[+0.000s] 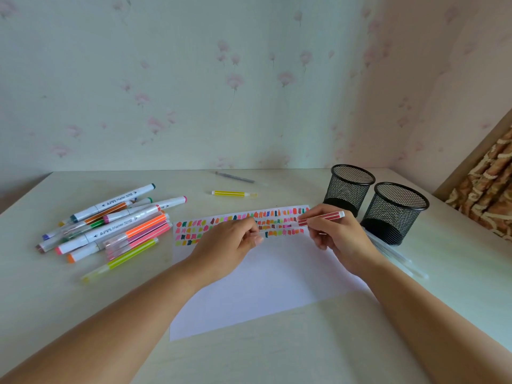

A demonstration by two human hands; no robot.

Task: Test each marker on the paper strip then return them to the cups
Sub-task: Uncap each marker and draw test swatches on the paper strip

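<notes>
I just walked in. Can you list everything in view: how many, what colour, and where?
marker pile: a dozen or more, mixed colours, table's left
yellow marker: one, alone, far centre
grey pen: one, near the wall
paper: one white sheet, colour swatches in rows at its far edge, centre
far mesh cup, near mesh cup: two, black, table's right
clear pens: a few, pale, lying by the near mesh cup
red marker: one, in the right hand
table: one, pale
left hand: fingers curled, over the paper
right hand: grips the red marker
</notes>
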